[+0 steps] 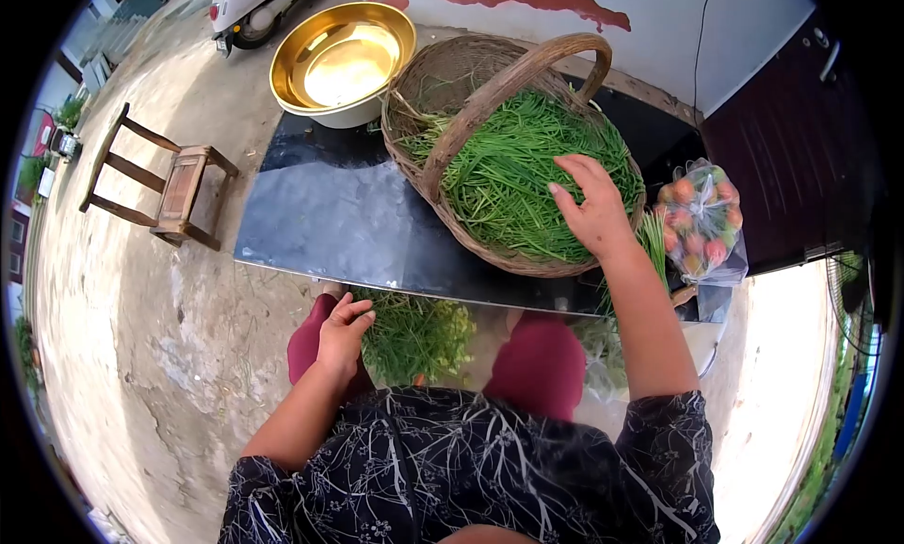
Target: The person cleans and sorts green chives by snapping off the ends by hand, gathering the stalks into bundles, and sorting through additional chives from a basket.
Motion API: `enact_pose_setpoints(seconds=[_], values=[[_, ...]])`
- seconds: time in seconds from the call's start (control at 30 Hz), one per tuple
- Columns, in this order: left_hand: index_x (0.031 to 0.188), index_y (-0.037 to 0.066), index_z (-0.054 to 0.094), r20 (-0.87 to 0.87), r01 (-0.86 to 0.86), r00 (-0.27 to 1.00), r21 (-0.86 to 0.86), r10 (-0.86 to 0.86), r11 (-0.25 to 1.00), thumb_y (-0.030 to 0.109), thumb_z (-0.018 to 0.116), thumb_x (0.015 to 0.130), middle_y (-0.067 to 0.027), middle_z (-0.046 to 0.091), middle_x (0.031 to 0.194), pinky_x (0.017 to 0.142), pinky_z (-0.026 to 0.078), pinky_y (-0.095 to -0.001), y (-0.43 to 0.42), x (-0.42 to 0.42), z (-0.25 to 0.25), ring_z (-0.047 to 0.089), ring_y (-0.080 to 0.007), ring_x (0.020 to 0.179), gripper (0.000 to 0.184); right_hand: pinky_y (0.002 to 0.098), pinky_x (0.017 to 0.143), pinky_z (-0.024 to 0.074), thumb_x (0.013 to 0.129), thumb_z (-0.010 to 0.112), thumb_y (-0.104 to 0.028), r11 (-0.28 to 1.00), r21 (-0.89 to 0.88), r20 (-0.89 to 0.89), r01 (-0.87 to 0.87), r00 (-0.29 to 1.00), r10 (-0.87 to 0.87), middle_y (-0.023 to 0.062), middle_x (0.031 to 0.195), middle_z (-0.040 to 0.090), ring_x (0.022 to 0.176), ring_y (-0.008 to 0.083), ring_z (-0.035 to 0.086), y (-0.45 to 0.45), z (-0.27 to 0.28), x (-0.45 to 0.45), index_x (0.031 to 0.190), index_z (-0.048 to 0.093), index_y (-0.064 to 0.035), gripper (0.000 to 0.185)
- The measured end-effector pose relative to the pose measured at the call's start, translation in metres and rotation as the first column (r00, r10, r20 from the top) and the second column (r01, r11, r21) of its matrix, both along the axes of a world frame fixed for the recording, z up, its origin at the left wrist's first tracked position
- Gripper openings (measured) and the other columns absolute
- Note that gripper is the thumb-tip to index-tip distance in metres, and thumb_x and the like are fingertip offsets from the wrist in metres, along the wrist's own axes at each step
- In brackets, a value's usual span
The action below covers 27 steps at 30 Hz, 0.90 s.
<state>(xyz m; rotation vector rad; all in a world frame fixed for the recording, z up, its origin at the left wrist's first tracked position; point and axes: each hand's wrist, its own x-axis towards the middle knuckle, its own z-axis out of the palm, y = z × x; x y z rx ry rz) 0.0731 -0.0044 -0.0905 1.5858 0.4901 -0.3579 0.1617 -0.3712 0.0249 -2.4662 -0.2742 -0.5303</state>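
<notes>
A wicker basket point(490, 254) with a thick arched handle stands on a low black table, filled with long thin green stalks point(527, 158). Over the right part of these greens is my right hand point(598, 205), its thumb and fingers apart and nothing visible in them. Whether its fingertips touch the stalks I cannot tell. My left hand point(345, 337) hangs by my left knee in front of the table edge, fingers loosely bent and apart, with nothing seen in it. Close beside it, a heap of leafy greens point(414, 337) lies on the ground between my legs.
A shiny gold basin point(344, 59) rests at the table's point(320, 214) back left. A clear bag of reddish fruit point(702, 219) sits right of the basket, near more green stalks point(652, 247). A wooden chair point(179, 186) stands left; a scooter point(254, 16) is behind.
</notes>
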Motion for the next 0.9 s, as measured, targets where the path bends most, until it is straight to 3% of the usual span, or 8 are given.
enact_pose_setpoints(seconds=[0.17,0.33,0.4,0.53,0.6,0.73,0.87,0.9], values=[[0.109,0.004,0.058,-0.073,-0.015,0.997,-0.075,0.010,0.997,0.008,0.065,0.075,-0.0126,0.031,0.138,0.100,0.027,-0.0311,-0.004,-0.003,-0.005,0.032,-0.0225,0.125,0.034,0.0378,0.097,0.0338,0.082,0.057,-0.029,0.991,-0.124,-0.349,-0.051,0.937,0.005,0.0162,0.126,0.044,0.117,0.0306,0.041,0.029,-0.012,0.041,0.120,0.047,-0.0027,0.048],[0.109,0.005,0.057,-0.079,0.036,0.996,-0.090,-0.043,0.995,0.010,0.065,0.076,-0.0114,0.033,0.137,0.100,0.028,-0.0310,-0.004,-0.003,-0.011,0.033,-0.0223,0.124,0.034,0.0376,0.097,0.0343,0.083,0.055,-0.028,0.988,-0.094,-0.404,-0.121,0.912,0.073,0.0158,0.126,0.044,0.116,0.0303,0.042,0.059,-0.024,0.093,0.121,0.047,-0.0046,0.045],[0.108,0.005,0.057,-0.070,0.048,0.996,-0.058,-0.052,0.997,0.010,0.064,0.077,-0.0114,0.035,0.135,0.100,0.029,-0.0313,-0.005,-0.001,-0.007,0.034,-0.0223,0.123,0.033,0.0373,0.096,0.0349,0.084,0.053,-0.024,0.993,0.004,-0.520,-0.114,0.848,0.099,0.0160,0.124,0.046,0.114,0.0309,0.043,0.072,-0.030,0.115,0.120,0.049,-0.0053,0.040],[0.106,0.006,0.059,0.028,0.109,0.994,0.012,-0.109,0.994,0.011,0.064,0.077,-0.0127,0.039,0.130,0.100,0.029,-0.0320,-0.002,0.003,-0.008,0.037,-0.0242,0.121,0.030,0.0373,0.094,0.0363,0.084,0.052,-0.019,0.985,-0.082,-0.324,-0.155,0.938,0.121,0.0162,0.119,0.049,0.111,0.0321,0.046,0.088,-0.064,0.155,0.118,0.051,-0.0072,0.036],[0.104,0.007,0.060,0.111,0.134,0.984,0.035,-0.137,0.990,0.011,0.064,0.076,-0.0139,0.040,0.129,0.100,0.029,-0.0324,0.001,0.004,-0.012,0.038,-0.0248,0.120,0.028,0.0359,0.092,0.0382,0.085,0.053,-0.019,0.988,-0.073,-0.372,-0.137,0.923,0.100,0.0158,0.118,0.049,0.108,0.0302,0.048,0.098,-0.064,0.166,0.117,0.051,-0.0043,0.035],[0.103,0.005,0.060,0.067,0.164,0.983,0.118,-0.172,0.979,0.004,0.063,0.077,-0.0081,0.041,0.128,0.095,0.031,-0.0291,0.005,0.008,-0.008,0.039,-0.0190,0.116,0.026,0.0342,0.088,0.0406,0.083,0.055,-0.018,0.987,-0.024,-0.191,-0.161,0.970,0.153,0.0148,0.108,0.055,0.100,0.0287,0.052,0.113,-0.066,0.171,0.110,0.057,-0.0043,0.030],[0.102,0.007,0.061,0.080,0.121,0.989,0.068,-0.126,0.990,0.008,0.064,0.076,-0.0106,0.042,0.128,0.094,0.034,-0.0295,0.011,0.009,-0.014,0.041,-0.0206,0.115,0.026,0.0325,0.078,0.0449,0.082,0.058,-0.018,0.980,0.128,-0.096,-0.153,0.981,0.166,0.0106,0.091,0.062,0.084,0.0229,0.058,0.112,-0.065,0.179,0.094,0.064,-0.0022,0.021],[0.101,0.007,0.061,0.063,0.097,0.993,0.024,-0.099,0.995,0.012,0.064,0.076,-0.0140,0.042,0.127,0.096,0.034,-0.0312,0.013,0.010,-0.014,0.041,-0.0236,0.117,0.025,0.0318,0.076,0.0453,0.083,0.057,-0.018,0.964,0.266,-0.168,-0.007,0.984,0.053,0.0100,0.091,0.062,0.083,0.0220,0.059,0.111,-0.051,0.177,0.094,0.064,-0.0017,0.021]])
